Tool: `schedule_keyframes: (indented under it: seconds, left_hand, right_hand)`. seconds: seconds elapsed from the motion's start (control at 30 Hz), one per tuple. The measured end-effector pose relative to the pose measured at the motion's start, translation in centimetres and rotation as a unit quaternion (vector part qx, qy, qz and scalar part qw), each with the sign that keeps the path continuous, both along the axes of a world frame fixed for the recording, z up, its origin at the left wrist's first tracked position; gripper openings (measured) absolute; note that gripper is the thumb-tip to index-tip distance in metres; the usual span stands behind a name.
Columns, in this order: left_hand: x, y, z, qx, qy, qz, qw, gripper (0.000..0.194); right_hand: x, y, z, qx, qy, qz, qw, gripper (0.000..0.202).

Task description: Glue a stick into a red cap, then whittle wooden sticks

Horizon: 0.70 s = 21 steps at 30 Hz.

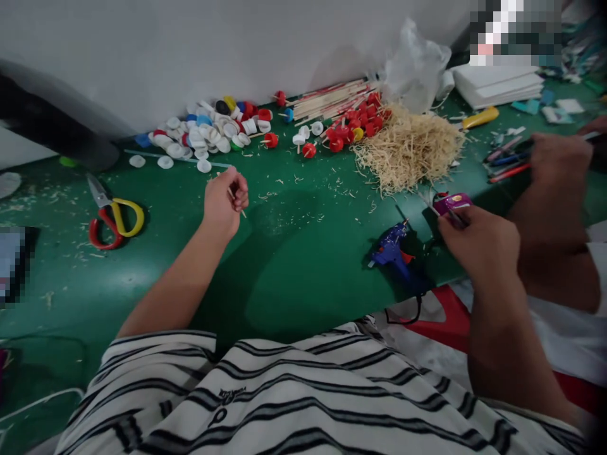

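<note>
Pale wood first: a short thin stick (pixel 243 213) sits in the left hand (pixel 226 197), fingers curled round it and closed, its lower end poking out over the green table (pixel 294 278). Across to the right hand (pixel 481 237), and here the fingertips bunch up beside a purple object (pixel 453 202) with a gold-coloured disc; whether they're clamped on it, or on something thin next to it, I can't tell.

So what's the step? It looks like a preparing one: stick in one hand, the other hand busy at the purple object. The next move, I'd judge, calls for a steady left grip and a right hand that stays clear of the nozzle of the blue glue gun (pixel 393 249), lying just beside it.

Wider now! Straw-coloured shavings (pixel 410 151) heap up beyond the gun, with red caps (pixel 355 126) on sticks bunched against them. Left of those, a spread of mostly white bottle caps (pixel 213 133); nearer the left edge, scissors (pixel 118 218) lie with red and yellow handles. And over on the far right, a co-worker's hand (pixel 562 158), near some pens (pixel 509 158).
</note>
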<state>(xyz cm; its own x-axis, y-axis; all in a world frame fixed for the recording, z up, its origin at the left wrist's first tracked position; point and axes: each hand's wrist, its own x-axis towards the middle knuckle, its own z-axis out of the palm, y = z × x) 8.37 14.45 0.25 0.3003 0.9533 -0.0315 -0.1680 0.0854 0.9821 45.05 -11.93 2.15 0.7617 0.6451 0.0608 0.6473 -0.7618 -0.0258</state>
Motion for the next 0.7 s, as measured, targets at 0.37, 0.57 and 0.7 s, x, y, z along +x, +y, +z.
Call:
schedule_keyframes:
  seconds: [0.37,0.57,0.7]
  left_hand:
    - [-1.3,-0.7,0.1,0.021,0.01,-0.029,0.999,0.079]
    - [-3.2,-0.3,-0.3,0.014,-0.046,0.036,0.998,0.078]
    - [-3.9,0.9,-0.8,0.021,-0.055,0.031,0.998,0.082]
  right_hand:
    - [-0.3,3.0,1.1,0.019,0.035,0.064,0.997,0.026]
    - [-9.1,7.9,1.5,0.156,0.16,0.282,0.933,0.024]
    - [-18.8,14.0,-0.3,0.061,0.17,0.428,0.886,0.016]
